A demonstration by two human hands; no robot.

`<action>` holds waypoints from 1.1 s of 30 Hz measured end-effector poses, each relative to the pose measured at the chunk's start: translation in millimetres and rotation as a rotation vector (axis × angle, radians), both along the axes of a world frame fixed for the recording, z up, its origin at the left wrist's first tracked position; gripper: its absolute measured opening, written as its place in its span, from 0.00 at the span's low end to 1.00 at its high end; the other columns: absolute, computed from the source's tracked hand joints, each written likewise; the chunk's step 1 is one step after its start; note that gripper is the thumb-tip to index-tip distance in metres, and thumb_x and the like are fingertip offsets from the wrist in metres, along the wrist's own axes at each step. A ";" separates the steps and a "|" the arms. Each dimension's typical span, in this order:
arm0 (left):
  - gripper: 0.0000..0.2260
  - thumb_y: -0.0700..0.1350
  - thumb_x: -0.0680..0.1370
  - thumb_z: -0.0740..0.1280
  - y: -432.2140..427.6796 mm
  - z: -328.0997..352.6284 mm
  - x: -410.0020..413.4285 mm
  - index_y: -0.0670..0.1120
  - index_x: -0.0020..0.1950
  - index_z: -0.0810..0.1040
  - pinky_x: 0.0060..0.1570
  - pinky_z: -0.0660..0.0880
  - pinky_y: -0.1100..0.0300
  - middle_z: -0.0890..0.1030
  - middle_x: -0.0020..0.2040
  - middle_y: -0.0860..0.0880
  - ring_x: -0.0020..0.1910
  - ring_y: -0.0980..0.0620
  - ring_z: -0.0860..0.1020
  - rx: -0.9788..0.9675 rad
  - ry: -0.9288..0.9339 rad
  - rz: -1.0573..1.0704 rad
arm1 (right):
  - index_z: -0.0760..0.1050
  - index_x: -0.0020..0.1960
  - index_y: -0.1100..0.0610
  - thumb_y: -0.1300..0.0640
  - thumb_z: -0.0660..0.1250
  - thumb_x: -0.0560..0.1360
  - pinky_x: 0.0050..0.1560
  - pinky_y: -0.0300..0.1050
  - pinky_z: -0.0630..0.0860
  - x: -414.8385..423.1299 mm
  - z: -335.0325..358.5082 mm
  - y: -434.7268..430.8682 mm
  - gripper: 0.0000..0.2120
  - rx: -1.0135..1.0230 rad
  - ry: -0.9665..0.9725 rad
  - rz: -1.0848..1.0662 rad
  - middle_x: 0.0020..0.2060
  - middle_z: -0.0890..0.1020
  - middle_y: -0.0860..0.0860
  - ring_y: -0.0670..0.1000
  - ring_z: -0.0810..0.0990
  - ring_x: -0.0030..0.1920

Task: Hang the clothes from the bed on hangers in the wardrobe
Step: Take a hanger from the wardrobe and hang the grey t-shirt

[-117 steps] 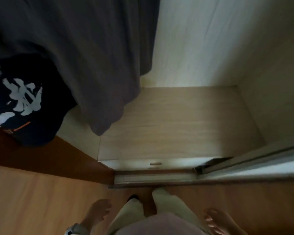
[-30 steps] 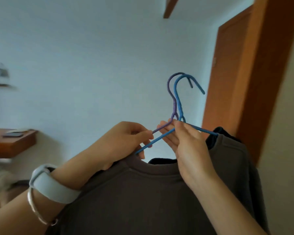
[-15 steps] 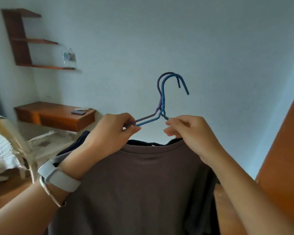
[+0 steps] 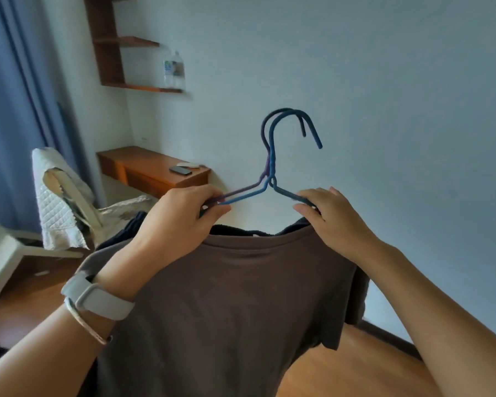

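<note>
Left hand (image 4: 181,222) pinching left arms of two hangers (image 4: 272,161), right hand (image 4: 331,222) gripping their right arm. Brown shirt (image 4: 235,296) hanging on them, dark garment (image 4: 229,229) just behind, all being held mid-air before wall (image 4: 384,81).

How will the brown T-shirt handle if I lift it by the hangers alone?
Probably floppy: the brown T-shirt drapes limp below its collar. Likely light: the thin hangers look unbent. It may slip: left hand and right hand pinch the hanger arms at its shoulders.
</note>
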State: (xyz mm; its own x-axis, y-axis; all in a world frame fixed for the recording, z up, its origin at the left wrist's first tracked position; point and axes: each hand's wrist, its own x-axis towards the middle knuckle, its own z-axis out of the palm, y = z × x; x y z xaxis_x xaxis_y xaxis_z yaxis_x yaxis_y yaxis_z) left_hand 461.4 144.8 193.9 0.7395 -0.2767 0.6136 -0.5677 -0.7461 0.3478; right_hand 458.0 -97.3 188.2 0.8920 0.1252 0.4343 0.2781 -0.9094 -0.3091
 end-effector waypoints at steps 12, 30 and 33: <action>0.11 0.47 0.76 0.66 28.1 -27.9 104.8 0.47 0.56 0.80 0.44 0.74 0.59 0.77 0.38 0.59 0.39 0.57 0.77 -0.164 0.128 0.390 | 0.79 0.46 0.56 0.45 0.60 0.75 0.29 0.35 0.61 199.0 -9.0 41.3 0.15 -0.014 -0.222 0.427 0.25 0.69 0.38 0.39 0.65 0.26; 0.38 0.75 0.67 0.44 280.7 -89.9 132.9 0.48 0.54 0.76 0.45 0.74 0.55 0.82 0.43 0.52 0.46 0.48 0.81 0.064 0.235 1.109 | 0.81 0.42 0.52 0.42 0.55 0.71 0.38 0.39 0.67 383.2 -37.7 379.7 0.19 0.035 -0.261 1.031 0.33 0.84 0.49 0.50 0.81 0.35; 0.26 0.67 0.72 0.50 302.4 -100.8 124.1 0.49 0.49 0.77 0.37 0.74 0.58 0.82 0.38 0.53 0.38 0.50 0.82 -0.040 0.256 1.275 | 0.80 0.42 0.52 0.41 0.54 0.72 0.37 0.37 0.64 391.3 -42.4 438.3 0.20 0.021 -0.250 1.173 0.34 0.84 0.48 0.51 0.80 0.36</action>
State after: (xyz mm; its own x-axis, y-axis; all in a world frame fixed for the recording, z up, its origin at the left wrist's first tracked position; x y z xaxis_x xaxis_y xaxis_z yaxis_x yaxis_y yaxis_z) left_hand 585.5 447.2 93.1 0.5631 0.7186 0.4080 0.6145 -0.6942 0.3747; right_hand 849.2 341.1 145.8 0.1302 0.7961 0.5910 0.9884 -0.0575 -0.1402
